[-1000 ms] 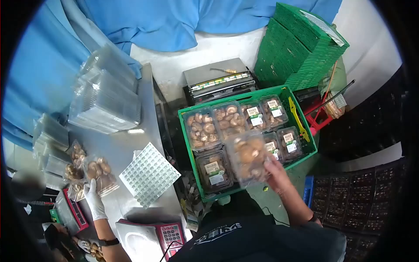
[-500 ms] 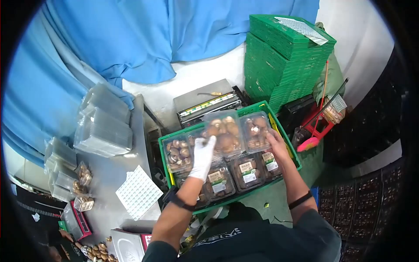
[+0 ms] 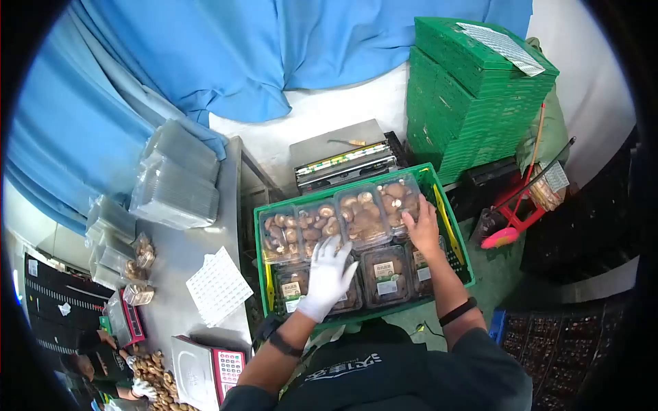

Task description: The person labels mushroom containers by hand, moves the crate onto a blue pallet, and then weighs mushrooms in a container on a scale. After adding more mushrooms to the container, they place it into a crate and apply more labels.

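My left hand (image 3: pixel 330 277), in a white glove, is open with its fingers spread over the packs in a green crate (image 3: pixel 404 305). Its fingertips are near the lower edge of a clear pack of mushrooms (image 3: pixel 319 222). To the right of that lies another mushroom pack (image 3: pixel 363 218), flat in the back row. My bare right hand (image 3: pixel 425 229) rests with fingers extended on the rightmost mushroom pack (image 3: pixel 399 198). In front of this row are labelled mushroom packs (image 3: pixel 385 274), partly hidden by my hands and arms.
Left of the crate, a metal table (image 3: pixel 168 274) holds stacked clear trays (image 3: pixel 178 185), a label sheet (image 3: pixel 219 284) and a scale (image 3: pixel 195 373). A sealing machine (image 3: pixel 346 159) stands behind. Green crates (image 3: pixel 473 103) are stacked at back right. Another person (image 3: pixel 103 363) handles mushrooms at lower left.
The mushroom pack that sat raised and tilted between my hands now lies level in the back row. My left hand has drawn back from it and opened. The view has shifted slightly.
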Available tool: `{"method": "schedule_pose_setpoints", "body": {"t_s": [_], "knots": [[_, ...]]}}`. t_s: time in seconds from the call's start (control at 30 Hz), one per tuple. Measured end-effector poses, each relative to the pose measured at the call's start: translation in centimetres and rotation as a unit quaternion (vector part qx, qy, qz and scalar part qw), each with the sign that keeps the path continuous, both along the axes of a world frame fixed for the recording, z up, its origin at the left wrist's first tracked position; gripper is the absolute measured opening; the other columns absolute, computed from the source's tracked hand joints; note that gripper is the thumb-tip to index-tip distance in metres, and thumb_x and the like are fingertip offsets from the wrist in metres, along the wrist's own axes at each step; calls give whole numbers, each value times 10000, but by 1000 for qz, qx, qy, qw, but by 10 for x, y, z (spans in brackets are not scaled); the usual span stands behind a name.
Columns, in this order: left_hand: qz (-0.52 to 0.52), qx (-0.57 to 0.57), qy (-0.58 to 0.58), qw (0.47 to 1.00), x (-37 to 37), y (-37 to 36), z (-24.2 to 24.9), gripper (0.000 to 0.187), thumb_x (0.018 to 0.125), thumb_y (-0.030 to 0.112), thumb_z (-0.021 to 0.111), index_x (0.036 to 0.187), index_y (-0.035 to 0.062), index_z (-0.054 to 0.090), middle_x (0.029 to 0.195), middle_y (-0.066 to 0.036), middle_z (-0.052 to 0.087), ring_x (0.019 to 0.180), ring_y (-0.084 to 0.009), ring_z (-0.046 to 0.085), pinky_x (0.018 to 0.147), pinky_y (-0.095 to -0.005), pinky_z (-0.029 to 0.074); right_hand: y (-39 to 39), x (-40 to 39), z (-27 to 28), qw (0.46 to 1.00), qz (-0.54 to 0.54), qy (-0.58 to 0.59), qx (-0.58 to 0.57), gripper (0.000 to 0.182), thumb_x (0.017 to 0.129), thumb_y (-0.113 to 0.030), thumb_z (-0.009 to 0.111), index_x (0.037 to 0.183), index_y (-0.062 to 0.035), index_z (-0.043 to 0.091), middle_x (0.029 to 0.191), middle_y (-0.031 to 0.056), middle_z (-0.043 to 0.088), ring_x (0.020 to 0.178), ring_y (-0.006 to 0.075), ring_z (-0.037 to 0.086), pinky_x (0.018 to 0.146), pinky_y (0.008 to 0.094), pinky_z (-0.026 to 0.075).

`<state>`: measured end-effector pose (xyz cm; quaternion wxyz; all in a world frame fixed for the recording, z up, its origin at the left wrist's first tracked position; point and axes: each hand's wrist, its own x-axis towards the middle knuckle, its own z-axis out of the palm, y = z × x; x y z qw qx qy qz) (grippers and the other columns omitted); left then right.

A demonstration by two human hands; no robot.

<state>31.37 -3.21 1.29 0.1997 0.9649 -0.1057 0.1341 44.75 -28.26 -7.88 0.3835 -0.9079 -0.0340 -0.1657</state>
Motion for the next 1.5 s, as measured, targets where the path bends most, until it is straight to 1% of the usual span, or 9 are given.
{"method": "schedule_pose_setpoints", "body": {"t_s": [0.1, 0.2, 0.53, 0.77, 0.87, 0.97, 1.23, 1.4, 1.5], "knots": [[54, -85, -24, 995, -59, 27, 2, 412, 796, 145, 737, 1182, 53, 623, 1248, -189, 557, 1170, -394, 532, 1014, -485, 423, -6, -4, 3, 999, 19, 16, 41, 681, 847, -277, 733, 1404, -33, 425, 1345, 278, 466, 1228, 456, 463, 1017, 490, 416], [134, -127, -52, 981, -124, 58, -20, 322, 793, 59, 727, 1101, 54, 633, 1182, -157, 598, 1053, -369, 595, 885, -447, 495, -6, -19, 10, 992, -19, -74, -97, 614, 835, -266, 743, 1346, -40, 488, 1378, 272, 450, 1255, 454, 438, 1036, 506, 392], [266, -223, -78, 935, -243, 71, -52, 191, 819, -49, 655, 999, 15, 652, 1124, -168, 614, 1017, -329, 620, 878, -394, 518, -17, -43, 28, 984, 35, -104, -142, 464, 834, -162, 728, 1244, -20, 563, 1277, 244, 534, 1186, 421, 508, 986, 482, 432], [262, -270, -85, 923, -262, 65, -63, 171, 857, -52, 612, 1012, 7, 654, 1124, -172, 614, 1015, -314, 624, 876, -379, 519, -47, 23, -12, 995, -50, 56, -65, 519, 838, -318, 734, 1240, -25, 584, 1202, 209, 604, 1088, 362, 600, 895, 473, 502], [287, -307, -66, 905, -273, 59, -58, 153, 879, -31, 595, 1017, 3, 654, 1118, -171, 616, 1007, -312, 624, 874, -380, 516, -30, 14, 13, 893, -81, 307, 318, 452, 872, -341, 727, 1198, -64, 582, 813, 14, 605, 710, 142, 585, 650, 335, 523], [302, -315, -58, 898, -281, 55, -68, 146, 904, -17, 572, 1025, -4, 654, 1096, -168, 625, 999, -307, 623, 876, -379, 510, -30, 28, -15, 890, -72, 274, 357, 407, 838, -338, 761, 1097, -117, 538, 1020, 47, 588, 870, 166, 562, 629, 334, 490], [289, -256, -62, 920, -230, 18, -47, 151, 869, -49, 594, 999, 6, 644, 1076, -149, 651, 982, -310, 637, 875, -380, 505, -16, 33, 15, 910, 13, 28, 414, 315, 826, -45, 744, 919, -103, 449, 911, -9, 489, 812, 85, 471, 735, 249, 420], [232, -264, -72, 934, -168, -19, -20, 210, 838, -81, 604, 1023, 14, 633, 1085, -154, 660, 1019, -313, 645, 891, -376, 511, -41, 36, 33, 884, 50, 56, 462, 289, 826, 2, 719, 916, -100, 464, 1193, 82, 556, 974, 139, 536, 866, 294, 452], [199, -276, -81, 937, -131, -38, -12, 209, 842, -78, 602, 1027, 16, 634, 1083, -152, 662, 1011, -311, 647, 890, -380, 512, -54, 34, 38, 847, 75, 80, 520, 282, 831, -3, 720, 910, -103, 468, 1190, 78, 552, 979, 142, 538, 857, 301, 458]]}}
